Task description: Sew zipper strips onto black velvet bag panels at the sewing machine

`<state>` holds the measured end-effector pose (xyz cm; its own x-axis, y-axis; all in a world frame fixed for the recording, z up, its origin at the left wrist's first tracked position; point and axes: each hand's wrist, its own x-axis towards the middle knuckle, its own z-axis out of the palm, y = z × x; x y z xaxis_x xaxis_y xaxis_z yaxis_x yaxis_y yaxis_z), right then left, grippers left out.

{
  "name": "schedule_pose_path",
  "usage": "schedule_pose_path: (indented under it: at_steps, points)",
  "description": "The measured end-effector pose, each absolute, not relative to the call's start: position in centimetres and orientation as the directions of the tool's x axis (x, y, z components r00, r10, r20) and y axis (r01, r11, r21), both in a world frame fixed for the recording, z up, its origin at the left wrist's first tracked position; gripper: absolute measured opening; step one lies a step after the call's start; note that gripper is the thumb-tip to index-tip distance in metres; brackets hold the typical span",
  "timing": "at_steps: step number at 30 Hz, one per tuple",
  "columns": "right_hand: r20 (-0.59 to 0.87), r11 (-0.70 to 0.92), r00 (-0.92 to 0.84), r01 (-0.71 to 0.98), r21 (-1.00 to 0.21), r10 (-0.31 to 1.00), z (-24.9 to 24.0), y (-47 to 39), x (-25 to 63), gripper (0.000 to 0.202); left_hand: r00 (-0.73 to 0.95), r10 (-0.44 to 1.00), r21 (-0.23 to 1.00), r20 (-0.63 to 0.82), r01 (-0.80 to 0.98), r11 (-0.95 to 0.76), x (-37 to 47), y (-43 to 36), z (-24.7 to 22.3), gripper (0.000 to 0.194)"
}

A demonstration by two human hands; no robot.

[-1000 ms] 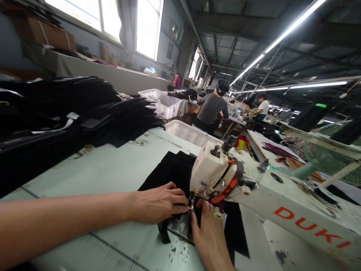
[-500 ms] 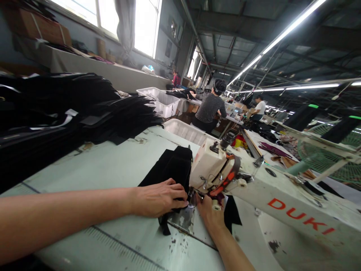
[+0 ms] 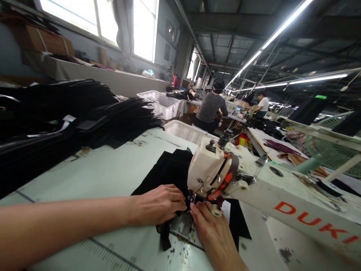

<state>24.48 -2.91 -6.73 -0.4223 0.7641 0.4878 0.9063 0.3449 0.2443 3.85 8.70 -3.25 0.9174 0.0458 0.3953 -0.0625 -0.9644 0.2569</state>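
Observation:
A black fabric piece (image 3: 166, 169) lies under the head of a white sewing machine (image 3: 208, 169). My left hand (image 3: 160, 203) rests on its near part, fingers bent and pressed together on the cloth just left of the presser foot (image 3: 192, 197). Close to the foot on the other side, my right hand (image 3: 210, 226) has its thumb and bent fingers on the work; its fingertips are partly hidden. More black cloth (image 3: 239, 220) with a white patch sticks out right of that hand. A narrow black end (image 3: 165, 241) hangs toward me over the metal needle plate (image 3: 183, 226).
A tall heap of black cut pieces (image 3: 56, 124) covers the table's left side. White plastic bins (image 3: 180, 130) stand beyond the table edge. A co-worker in a dark top (image 3: 210, 107) sits ahead, back turned. A green fan (image 3: 324, 150) is at the right.
My right hand has come further over the plate, its back now showing beside the foot. My left hand has moved slightly down and left with the black fabric. The view has shifted slightly.

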Motion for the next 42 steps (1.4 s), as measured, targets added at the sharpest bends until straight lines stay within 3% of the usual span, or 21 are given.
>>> schedule_pose_path:
  at_steps: [7,12,17,23,26,33,38,42]
  points:
    - [0.541,0.350,-0.371,0.925,0.145,0.755,-7.3,-3.5,24.3,0.034,0.866,0.325,0.436,0.380,0.142,-0.888,3.6,8.5,-4.1,0.023]
    - [0.537,0.358,-0.362,0.926,0.116,0.762,-6.7,-3.3,24.0,0.037,0.866,0.337,0.443,0.368,0.156,-0.883,3.7,8.5,-4.3,0.023]
    - [0.578,0.373,-0.315,0.927,0.019,0.752,-6.1,-2.2,24.1,0.024,0.882,0.312,0.446,0.353,0.135,-0.885,4.2,8.6,-4.2,0.012]
    - [0.601,0.339,-0.221,0.936,-0.090,0.768,-6.2,-1.8,23.9,0.034,0.873,0.336,0.451,0.352,0.156,-0.879,4.9,9.0,-4.3,0.012]
    - [0.600,0.345,-0.219,0.933,-0.101,0.769,-6.4,-1.8,23.9,0.035,0.876,0.313,0.430,0.368,0.138,-0.892,5.0,8.9,-4.4,0.005]
    - [0.612,0.357,-0.202,0.923,-0.141,0.764,-6.4,-2.3,24.3,0.037,0.909,0.141,0.300,0.393,0.018,-0.954,4.6,9.2,-4.1,0.018]
    - [0.565,0.363,-0.281,0.931,-0.036,0.776,-6.6,-2.5,24.8,0.031,0.907,0.044,0.176,0.418,-0.033,-0.984,4.6,9.5,-4.1,0.019]
    - [0.561,0.386,-0.301,0.922,-0.036,0.771,-6.6,-2.3,24.9,0.030,0.900,0.023,0.097,0.435,-0.022,-0.995,4.5,9.2,-4.0,0.020]
